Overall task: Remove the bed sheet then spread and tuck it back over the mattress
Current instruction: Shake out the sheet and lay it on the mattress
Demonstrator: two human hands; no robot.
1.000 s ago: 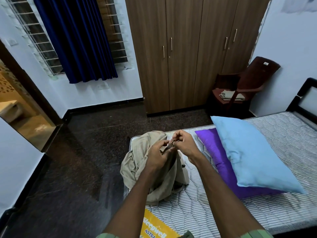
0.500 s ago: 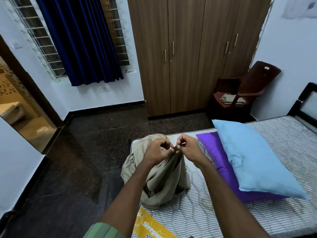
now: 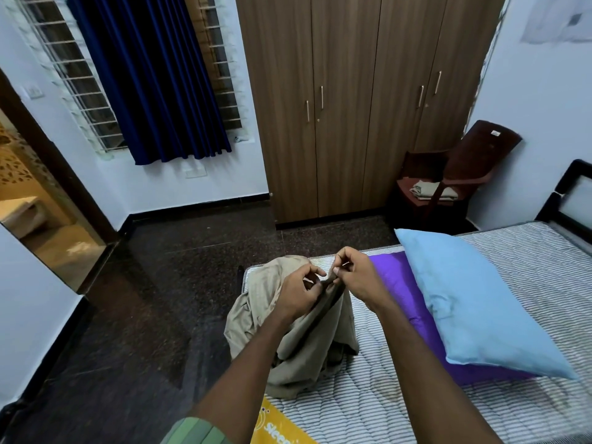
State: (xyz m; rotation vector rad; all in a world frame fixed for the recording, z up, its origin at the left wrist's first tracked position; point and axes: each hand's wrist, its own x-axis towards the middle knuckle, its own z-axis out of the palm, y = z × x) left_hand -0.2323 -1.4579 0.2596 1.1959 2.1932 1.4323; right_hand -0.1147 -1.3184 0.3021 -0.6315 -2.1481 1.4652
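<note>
Both hands, left hand (image 3: 296, 293) and right hand (image 3: 355, 277), pinch one edge of the beige bed sheet (image 3: 298, 334), bunched on the striped mattress (image 3: 400, 398) corner beside purple pillow (image 3: 413, 312) under blue pillow (image 3: 474, 302); wardrobe (image 3: 346, 104) beyond dark floor (image 3: 160, 299)

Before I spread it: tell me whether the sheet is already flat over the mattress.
No. The sheet is bunched in a heap at the mattress corner, its edge pinched by both hands, left and right.
</note>
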